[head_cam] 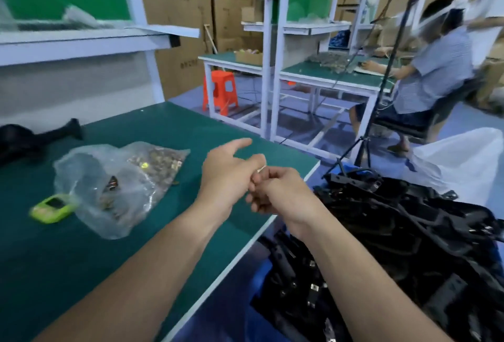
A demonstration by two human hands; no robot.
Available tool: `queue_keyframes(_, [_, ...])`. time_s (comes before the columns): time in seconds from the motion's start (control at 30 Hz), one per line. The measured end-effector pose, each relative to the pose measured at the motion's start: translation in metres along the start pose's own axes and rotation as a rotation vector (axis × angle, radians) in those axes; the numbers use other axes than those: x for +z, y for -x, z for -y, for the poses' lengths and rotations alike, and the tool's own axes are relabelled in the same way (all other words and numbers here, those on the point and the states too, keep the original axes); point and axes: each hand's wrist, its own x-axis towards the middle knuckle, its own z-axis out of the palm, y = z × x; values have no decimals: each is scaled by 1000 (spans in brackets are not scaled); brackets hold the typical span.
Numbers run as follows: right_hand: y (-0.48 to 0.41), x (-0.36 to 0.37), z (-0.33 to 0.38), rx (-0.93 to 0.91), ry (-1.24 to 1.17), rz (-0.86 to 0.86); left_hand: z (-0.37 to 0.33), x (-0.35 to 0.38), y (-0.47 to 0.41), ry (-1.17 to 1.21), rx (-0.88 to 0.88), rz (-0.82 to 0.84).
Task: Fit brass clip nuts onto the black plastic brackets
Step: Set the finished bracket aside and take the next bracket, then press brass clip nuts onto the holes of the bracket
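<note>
A small pale metal clip nut (261,169), blurred, pokes out where the two hands meet above the worktop's (169,219) right edge. The right hand (278,191) curls its fingers round it. The left hand (226,175) points its forefinger away; whether it grips too, I cannot tell. More brass clip nuts (161,160) fill a clear bag (90,167) to the left. Black plastic brackets (395,232) are heaped on the right, just beside the hands.

Green-topped, white-edged workbench (68,259) bears: clear plastic bag of brass clip nuts (117,183); lime-green handheld device (51,208); blurred black object (32,137), possibly a tool.
</note>
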Motion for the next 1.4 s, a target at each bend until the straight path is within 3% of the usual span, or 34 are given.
queue_keyframes(0.13, [-7, 81, 19, -82, 10, 208, 0, -86, 11, -47, 110, -44])
queue_keyframes(0.23, [-8, 146, 24, -94, 16, 376, 9, -157, 28, -161, 166, -185])
queue_keyframes(0.37, [-12, 234, 13, -68, 11, 508, 25, -264, 60, -24, 63, -519])
queue_keyframes(0.47, [-19, 293, 1, -111, 91, 533, 52, -333, 84, -373, -78, -708])
queue_keyframes(0.53, [-28, 326, -5, -191, 237, 556, 76, -372, 100, -639, -256, -631])
queue_keyframes(0.6, [-42, 353, -10, -276, 391, 577, 105, -401, 112, -718, -409, -486])
queue_keyframes(0.67, [-57, 375, -13, -332, 538, 575, 126, -416, 117, -751, -457, -459])
queue_keyframes(0.8, [-83, 415, -20, -322, 693, 590, 158, -429, 107, -832, -419, -503])
queue_keyframes(1.03, [-119, 487, -31, -299, 725, 662, 177, -443, 83, -915, -272, -614])
queue_keyframes(1.17, [-131, 528, -30, -269, 685, 554, 182, -441, 83, -985, -191, -647])
queue_keyframes(1.3, [-140, 563, -27, -191, 801, 421, 178, -437, 82, -1001, -83, -680])
queue_keyframes(1.4, [-150, 574, -29, -117, 756, 391, 178, -432, 81, -1000, -81, -596])
